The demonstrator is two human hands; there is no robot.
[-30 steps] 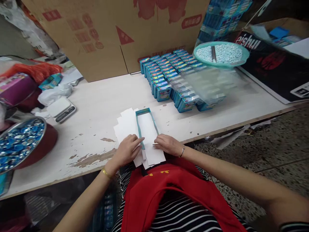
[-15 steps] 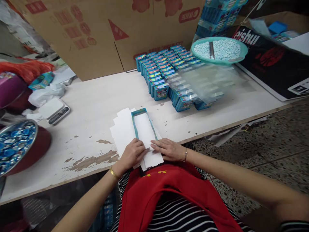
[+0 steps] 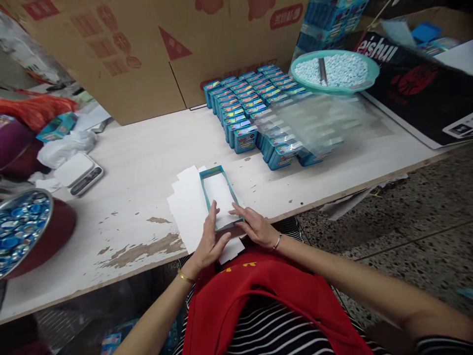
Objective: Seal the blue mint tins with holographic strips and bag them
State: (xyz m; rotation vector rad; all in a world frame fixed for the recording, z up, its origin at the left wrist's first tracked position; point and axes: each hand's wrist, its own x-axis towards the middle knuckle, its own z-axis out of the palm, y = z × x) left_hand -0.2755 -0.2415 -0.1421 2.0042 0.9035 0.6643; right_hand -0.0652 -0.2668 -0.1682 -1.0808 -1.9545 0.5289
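Note:
A shallow cardboard box (image 3: 219,190) with a white inside and blue-green walls lies near the table's front edge, its near wall now upright. Beneath it are flat white card blanks (image 3: 185,209), with another bit of white card (image 3: 231,249) sticking out by my lap. My left hand (image 3: 210,241) is at the box's near left corner, fingers stretched and thumb apart, holding nothing. At the near right corner my right hand (image 3: 257,228) has its fingers over the side wall, some inside and some outside, gripping it.
Rows of small blue packs (image 3: 246,140) stand behind, partly under a clear plastic sheet (image 3: 314,123). A turquoise basin of pale pellets (image 3: 371,81) is at the right rear. To the left are a white scale (image 3: 79,172) and a red bowl of shiny blue pieces (image 3: 62,222). A large carton (image 3: 148,93) stands behind.
The near flap, flat before, has been folded up into a wall. My left hand has opened and shifted to the left corner; my right has moved onto the right wall.

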